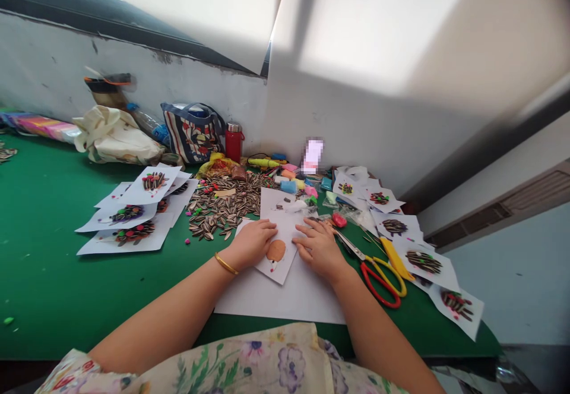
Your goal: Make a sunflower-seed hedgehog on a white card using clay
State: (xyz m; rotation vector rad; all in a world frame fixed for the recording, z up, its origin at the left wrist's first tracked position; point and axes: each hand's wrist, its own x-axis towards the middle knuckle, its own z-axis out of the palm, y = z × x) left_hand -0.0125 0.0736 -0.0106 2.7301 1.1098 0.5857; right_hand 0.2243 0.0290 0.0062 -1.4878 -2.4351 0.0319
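A small white card (285,227) lies in front of me with a flat orange-brown clay oval (276,250) on it, a hedgehog-like body with a white pointed face and small red dots. My left hand (255,242) rests on the card's left side, fingers stretched out, a gold bangle on its wrist. On the right, my right hand (319,248) lies over the card's edge with fingers spread. Beneath is a larger white sheet (249,302). Just beyond the hands, another white sheet (269,199) carries a few seeds. Scissors (371,266) with red and yellow handles lie beside my right hand.
Striped sunflower seeds (227,204) are heaped at the back left. Finished seed-hedgehog cards (146,242) pile up on the left, and more cards (430,266) line the right. Coloured clay packs (289,186), a red bottle (233,142) and a patterned bag (192,134) stand near the wall.
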